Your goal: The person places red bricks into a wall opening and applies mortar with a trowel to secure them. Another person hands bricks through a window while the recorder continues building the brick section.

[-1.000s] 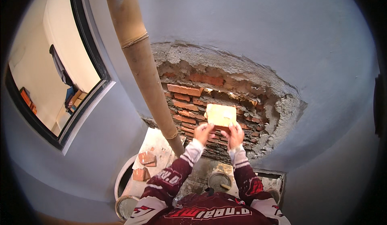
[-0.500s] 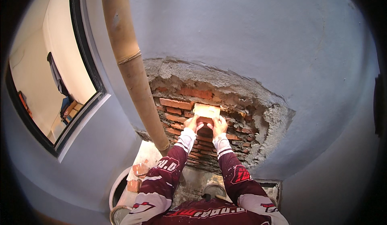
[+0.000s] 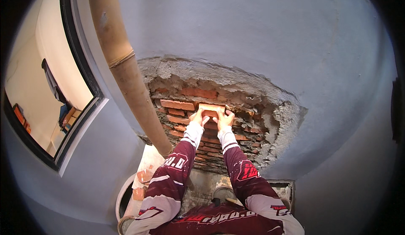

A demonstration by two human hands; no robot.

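A sunlit orange brick [image 3: 211, 107] lies level at the upper part of an exposed brick patch [image 3: 211, 149], partly inside a gap in its courses. My left hand [image 3: 198, 118] grips its left end, thumb at the front. At its right end, my right hand [image 3: 224, 119] holds the brick between thumb and fingers. Just left of it, another brick [image 3: 177, 104] sits in the same course. Above runs a ragged edge of broken mortar with a red brick [image 3: 199, 92] set in it. How deep the held brick reaches is hidden.
A bamboo pole [image 3: 122, 58] slants down along the left of the patch. Beyond it is a dark-framed window opening [image 3: 80, 108]. Broken brick pieces [image 3: 144, 176] rest on a pale board [image 3: 148, 157] at lower left, beside a round container rim [image 3: 120, 193]. Grey-blue plaster [image 3: 261, 24] surrounds the patch.
The brick has gone from tilted, with its broad face showing, to flatter and further into the gap. Both hands have moved with it, and the whole view has shifted slightly.
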